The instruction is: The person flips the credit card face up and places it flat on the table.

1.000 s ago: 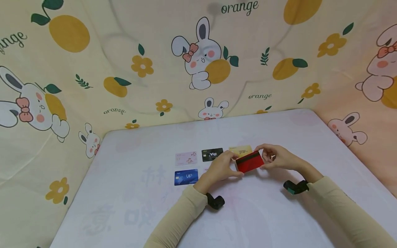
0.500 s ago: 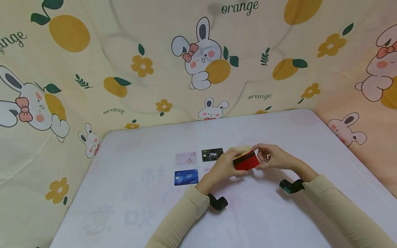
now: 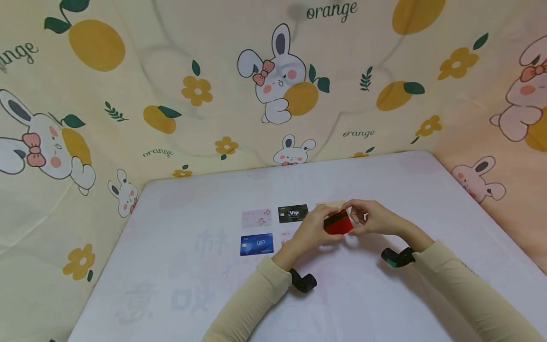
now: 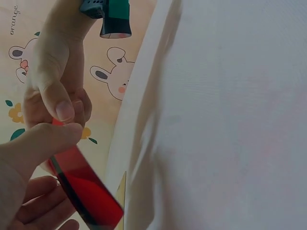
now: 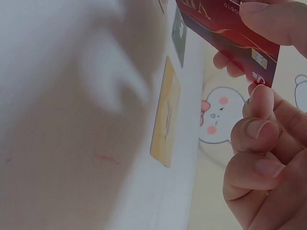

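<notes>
Both hands hold a red card (image 3: 339, 224) above the right part of the card group, its black stripe toward the head camera. My left hand (image 3: 311, 232) grips its left end between thumb and fingers. My right hand (image 3: 372, 218) pinches the right end with thumb and index finger, the other fingers curled. In the right wrist view, the red card (image 5: 230, 33) shows gold print and a chip on its other face. Behind it a gold card (image 3: 330, 204) lies partly hidden by the hands. The left hand partly covers a pale card (image 3: 286, 235).
On the white table (image 3: 171, 266) lie a pink card (image 3: 256, 218), a black VIP card (image 3: 292, 213) and a blue VIP card (image 3: 256, 244), left of the hands. A cloth printed with rabbits and oranges (image 3: 196, 137) hangs along the table's back and sides.
The right hand and the red card have shifted a little to the left. My left hand has moved slightly right, covering more of the card. The cards on the table stay put.
</notes>
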Tool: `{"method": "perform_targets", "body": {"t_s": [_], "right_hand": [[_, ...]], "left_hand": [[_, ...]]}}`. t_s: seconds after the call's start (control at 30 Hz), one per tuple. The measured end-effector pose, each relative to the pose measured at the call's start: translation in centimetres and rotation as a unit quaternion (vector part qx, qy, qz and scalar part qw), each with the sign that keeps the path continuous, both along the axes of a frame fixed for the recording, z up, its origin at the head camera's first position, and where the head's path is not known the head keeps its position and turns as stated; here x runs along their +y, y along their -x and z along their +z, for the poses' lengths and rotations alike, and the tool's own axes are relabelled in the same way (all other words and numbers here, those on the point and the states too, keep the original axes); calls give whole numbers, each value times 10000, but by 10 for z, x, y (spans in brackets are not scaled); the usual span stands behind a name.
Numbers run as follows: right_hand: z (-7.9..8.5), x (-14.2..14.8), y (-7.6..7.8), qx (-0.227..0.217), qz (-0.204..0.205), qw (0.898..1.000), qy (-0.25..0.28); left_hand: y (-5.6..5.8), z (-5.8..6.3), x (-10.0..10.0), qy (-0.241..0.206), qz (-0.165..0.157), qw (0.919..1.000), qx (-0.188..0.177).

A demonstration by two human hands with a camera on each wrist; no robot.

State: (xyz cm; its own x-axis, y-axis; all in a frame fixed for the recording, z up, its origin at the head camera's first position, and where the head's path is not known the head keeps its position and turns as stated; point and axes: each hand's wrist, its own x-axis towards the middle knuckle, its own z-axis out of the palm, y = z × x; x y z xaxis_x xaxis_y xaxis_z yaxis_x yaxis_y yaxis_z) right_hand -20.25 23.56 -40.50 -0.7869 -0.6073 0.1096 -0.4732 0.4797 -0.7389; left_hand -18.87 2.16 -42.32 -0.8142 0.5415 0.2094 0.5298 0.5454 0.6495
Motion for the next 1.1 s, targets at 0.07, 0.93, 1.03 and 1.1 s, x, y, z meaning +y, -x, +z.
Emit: {"method": "perform_targets", "body": {"t_s": [0.07,0.93,1.03,1.1], "right_hand": [[0,0,0,-16,2,10000,-17],[-6,0,-2,-520,-41,9976,465],[-10,0,-2,-645,-89,9963,554],[-12,1,-2,-730,-141,9954,612]], "left_hand": [[0,0,1,13,22,10000,26],[0,0,-7,-702,183,9969,-317],[0,1,-8,-711,217,9969,-266],[1,2,-9,-789,222,9963,-253]]}}
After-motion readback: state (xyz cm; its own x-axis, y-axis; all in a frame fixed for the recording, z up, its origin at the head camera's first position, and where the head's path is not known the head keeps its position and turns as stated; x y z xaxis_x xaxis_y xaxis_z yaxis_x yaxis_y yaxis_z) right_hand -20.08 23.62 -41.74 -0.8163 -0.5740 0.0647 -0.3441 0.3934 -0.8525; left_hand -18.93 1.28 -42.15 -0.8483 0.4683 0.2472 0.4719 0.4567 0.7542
